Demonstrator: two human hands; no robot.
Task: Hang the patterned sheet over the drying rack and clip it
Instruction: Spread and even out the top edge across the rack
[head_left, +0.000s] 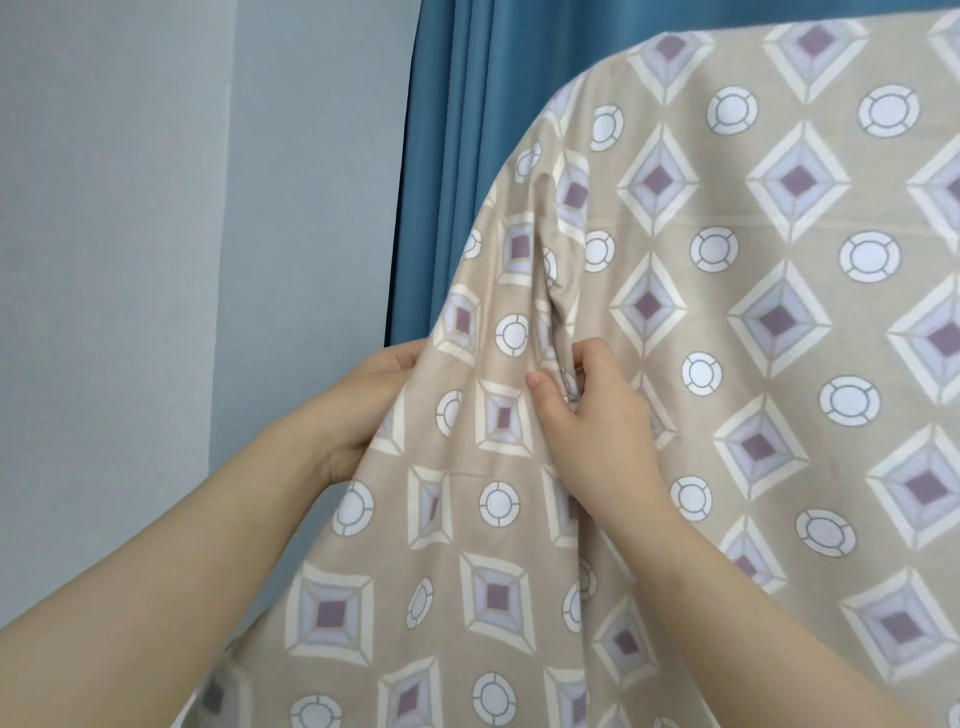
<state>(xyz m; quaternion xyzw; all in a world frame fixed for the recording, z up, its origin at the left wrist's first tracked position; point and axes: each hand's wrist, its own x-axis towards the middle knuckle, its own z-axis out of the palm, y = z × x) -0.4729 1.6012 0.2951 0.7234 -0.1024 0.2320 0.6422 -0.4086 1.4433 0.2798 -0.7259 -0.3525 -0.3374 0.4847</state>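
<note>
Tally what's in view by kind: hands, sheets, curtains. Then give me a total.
Hands: 2, left hand and right hand
Sheet: 1
Curtain: 1
Total: 4

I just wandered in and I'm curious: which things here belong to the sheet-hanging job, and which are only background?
Part of the job:
patterned sheet, already draped
left hand, gripping the sheet's edge
right hand, its fingers pinching a fold

Only background:
blue curtain
grey wall
</note>
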